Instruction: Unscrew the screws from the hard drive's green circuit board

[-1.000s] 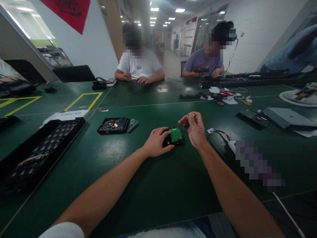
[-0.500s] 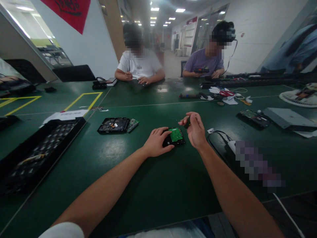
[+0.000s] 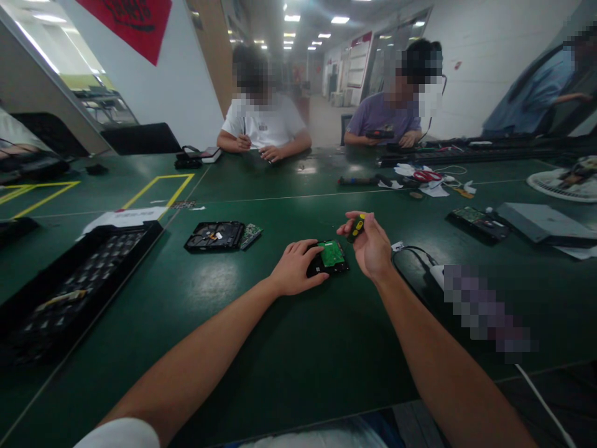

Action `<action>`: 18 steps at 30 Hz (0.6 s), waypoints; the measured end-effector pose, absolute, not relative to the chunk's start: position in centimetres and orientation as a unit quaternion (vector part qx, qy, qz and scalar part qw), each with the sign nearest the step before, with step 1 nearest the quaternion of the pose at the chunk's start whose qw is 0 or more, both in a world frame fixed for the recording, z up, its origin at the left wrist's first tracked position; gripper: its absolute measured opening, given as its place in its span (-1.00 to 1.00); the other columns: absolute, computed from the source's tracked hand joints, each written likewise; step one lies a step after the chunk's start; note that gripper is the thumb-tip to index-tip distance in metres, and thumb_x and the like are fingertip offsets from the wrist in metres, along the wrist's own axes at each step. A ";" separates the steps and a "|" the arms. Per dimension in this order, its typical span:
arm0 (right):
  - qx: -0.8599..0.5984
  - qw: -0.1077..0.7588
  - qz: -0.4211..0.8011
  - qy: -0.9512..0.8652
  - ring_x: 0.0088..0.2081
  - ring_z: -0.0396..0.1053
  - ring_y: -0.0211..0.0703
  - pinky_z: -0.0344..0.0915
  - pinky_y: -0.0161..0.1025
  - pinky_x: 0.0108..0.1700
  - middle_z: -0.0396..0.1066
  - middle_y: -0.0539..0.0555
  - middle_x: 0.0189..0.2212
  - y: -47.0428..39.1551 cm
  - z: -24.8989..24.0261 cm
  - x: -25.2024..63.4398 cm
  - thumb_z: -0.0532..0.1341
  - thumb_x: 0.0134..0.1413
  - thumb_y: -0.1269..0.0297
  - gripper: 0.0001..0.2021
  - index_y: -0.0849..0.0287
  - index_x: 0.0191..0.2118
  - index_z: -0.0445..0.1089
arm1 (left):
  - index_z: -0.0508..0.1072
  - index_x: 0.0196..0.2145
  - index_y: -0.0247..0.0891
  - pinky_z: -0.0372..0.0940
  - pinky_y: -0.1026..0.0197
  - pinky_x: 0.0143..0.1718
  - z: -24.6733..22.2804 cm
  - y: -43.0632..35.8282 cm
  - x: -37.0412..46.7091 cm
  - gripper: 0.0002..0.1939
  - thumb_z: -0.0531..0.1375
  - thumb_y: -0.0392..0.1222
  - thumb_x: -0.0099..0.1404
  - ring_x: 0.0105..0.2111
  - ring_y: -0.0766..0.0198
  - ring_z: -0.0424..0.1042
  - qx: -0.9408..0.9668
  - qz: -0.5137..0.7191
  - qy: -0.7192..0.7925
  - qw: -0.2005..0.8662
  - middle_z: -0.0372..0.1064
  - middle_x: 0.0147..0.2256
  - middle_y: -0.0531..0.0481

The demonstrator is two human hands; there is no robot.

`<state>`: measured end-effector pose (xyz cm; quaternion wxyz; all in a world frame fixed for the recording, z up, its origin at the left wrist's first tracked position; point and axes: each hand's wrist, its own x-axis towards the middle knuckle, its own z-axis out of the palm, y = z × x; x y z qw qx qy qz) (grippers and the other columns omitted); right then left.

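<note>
A hard drive (image 3: 317,266) lies on the green table with its green circuit board (image 3: 332,254) facing up. Across its left part rests my left hand (image 3: 297,269), thumb at the near edge and fingers over the far side, gripping it. Just right of the drive, my right hand (image 3: 370,246) is raised above the table and closed around a black-and-yellow screwdriver handle (image 3: 357,228). The tool's tip cannot be made out. To the left are an opened drive casing (image 3: 215,236) and a loose circuit board (image 3: 251,236) touching its right side.
A long black tray (image 3: 100,267) occupies the left. On the right are a power strip cable (image 3: 413,249), another drive (image 3: 478,224) and a grey box (image 3: 545,223). Two people sit across the table, holding small items; another person stands at far right.
My right hand has turned slightly, so the yellow on the screwdriver handle now shows. My left hand and the hard drive stay put. The person at far right has shifted.
</note>
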<state>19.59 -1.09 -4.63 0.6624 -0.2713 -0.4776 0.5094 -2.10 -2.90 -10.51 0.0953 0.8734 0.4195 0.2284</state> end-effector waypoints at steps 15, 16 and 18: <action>-0.271 0.660 0.498 -0.492 -0.31 0.46 -0.18 0.42 -0.15 -0.08 0.41 -0.07 -0.41 -1.3 -4.4 19.4 0.24 0.31 -0.19 -0.65 0.00 -0.20 0.38 | 0.28 0.36 -0.12 0.12 -0.29 0.35 -10.6 -2.9 -2.2 -0.23 0.28 0.26 0.33 0.34 -0.20 0.21 0.874 0.229 0.419 0.092 0.20 0.35 -0.25; -0.274 0.659 0.498 -0.492 -0.29 0.47 -0.18 0.42 -0.15 -0.08 0.43 -0.05 -0.38 -1.3 -4.4 19.4 0.22 0.32 -0.20 -0.63 0.02 -0.20 0.42 | 0.28 0.36 -0.12 0.11 -0.28 0.35 -10.5 -2.9 -2.2 -0.24 0.27 0.26 0.34 0.34 -0.19 0.21 0.874 0.227 0.419 0.091 0.20 0.35 -0.25; -0.276 0.658 0.499 -0.492 -0.27 0.48 -0.17 0.42 -0.15 -0.07 0.43 -0.01 -0.34 -1.1 -4.5 19.5 0.17 0.34 -0.23 -0.58 0.04 -0.21 0.48 | 0.28 0.36 -0.12 0.11 -0.28 0.35 -10.5 -2.9 -2.2 -0.23 0.27 0.26 0.34 0.34 -0.19 0.21 0.874 0.226 0.420 0.091 0.20 0.35 -0.25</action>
